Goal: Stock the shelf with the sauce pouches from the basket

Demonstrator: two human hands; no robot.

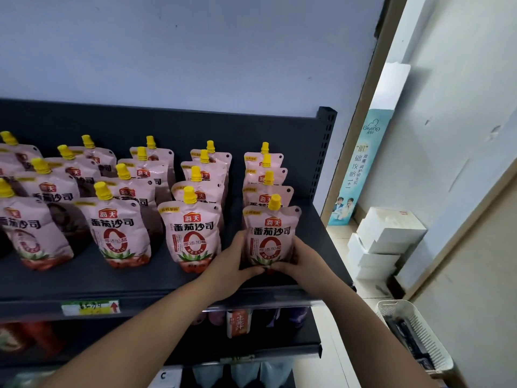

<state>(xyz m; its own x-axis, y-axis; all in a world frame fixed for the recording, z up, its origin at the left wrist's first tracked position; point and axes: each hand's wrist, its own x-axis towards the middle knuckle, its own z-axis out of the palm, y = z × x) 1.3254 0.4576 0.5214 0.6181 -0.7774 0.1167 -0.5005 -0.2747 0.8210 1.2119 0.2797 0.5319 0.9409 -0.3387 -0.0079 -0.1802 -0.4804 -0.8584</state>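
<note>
A pink sauce pouch with a yellow cap stands upright at the front of the rightmost row on the dark shelf. My left hand cups its lower left side. My right hand cups its lower right side, and the fingers of both meet under its base. Several more pink pouches stand in rows to the left and behind. The white basket sits low at the right, with dark contents I cannot make out.
The shelf's right upright post stands just beyond the held pouch. White foam boxes are stacked on the floor to the right. Lower shelves hold other packets. A price label is on the shelf edge.
</note>
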